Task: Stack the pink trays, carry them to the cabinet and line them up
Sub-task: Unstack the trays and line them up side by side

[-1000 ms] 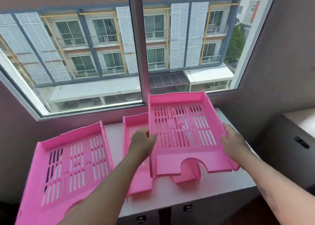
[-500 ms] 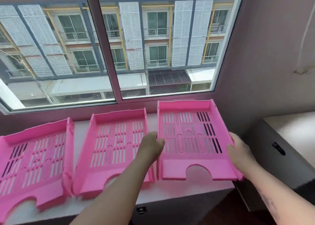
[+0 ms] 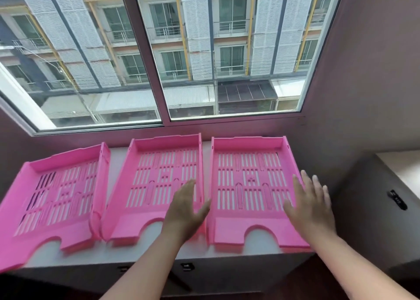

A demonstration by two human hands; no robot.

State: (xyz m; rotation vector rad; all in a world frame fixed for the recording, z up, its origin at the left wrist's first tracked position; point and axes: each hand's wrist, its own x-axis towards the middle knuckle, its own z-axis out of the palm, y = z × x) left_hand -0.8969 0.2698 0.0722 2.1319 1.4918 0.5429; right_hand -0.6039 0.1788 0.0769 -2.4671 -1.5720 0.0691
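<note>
Forearms [image 3: 145, 270] reaching in from the bottom edge, bare, one on each side. Left hand [image 3: 185, 211] held flat over the seam between the middle and right trays, fingers [image 3: 187, 187] close together and pointing forward, thumb angled out to the right toward the right tray's left wall; holding nothing. Right hand [image 3: 310, 206] open above the right tray's right wall, fingers spread wide and slightly blurred, gripping nothing; contact with the wall not clear.

Worktop [image 3: 159, 226] pale and flat, forming the top of a low cabinet [image 3: 227, 274] with small dark latches on its front. On it, three pink slotted letter trays lined up side by side, arched cut-outs facing the camera. Left tray [image 3: 52, 199] skewed, its near-left corner overhanging the worktop's front edge, its right wall touching the middle tray near the front. Middle tray [image 3: 156, 186] turned slightly off square. Right tray [image 3: 247, 186] square to the front, just beside the middle tray with a narrow gap between them.

To the right, a darker grey unit [image 3: 377, 208] with a black handle [image 3: 397, 199], standing apart from the cabinet.

Behind the trays, a mauve wall and a wide window [image 3: 145, 56] with a central mullion, looking out on a building with white louvred shutters and balconies.
</note>
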